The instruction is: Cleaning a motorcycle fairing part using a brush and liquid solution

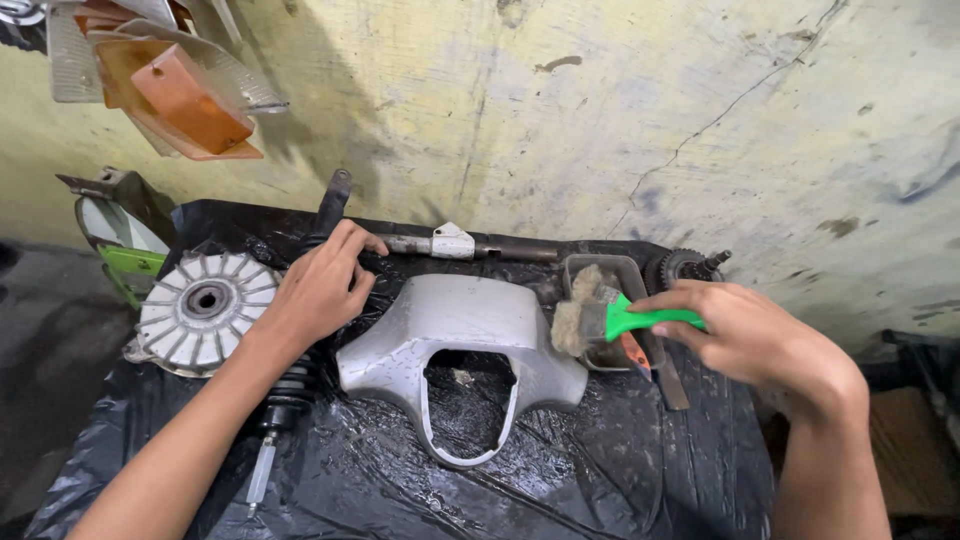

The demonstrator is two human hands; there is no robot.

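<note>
A grey plastic scooter handlebar cover (pixel 455 330) lies wet on black plastic sheeting (pixel 600 470). My left hand (pixel 320 285) rests on the cover's upper left end, fingers curled over a dark handlebar grip. My right hand (pixel 745 335) holds a green-handled brush (pixel 620 320). Its worn tan bristles touch the cover's right end.
A finned silver wheel hub (pixel 205 310) sits at the left. A metal handlebar tube (pixel 470 247) lies along the back by the stained wall. A small clear tray (pixel 610 280) and a gear (pixel 685 265) are at the right. Orange and clear lamp lenses (pixel 170 85) hang top left.
</note>
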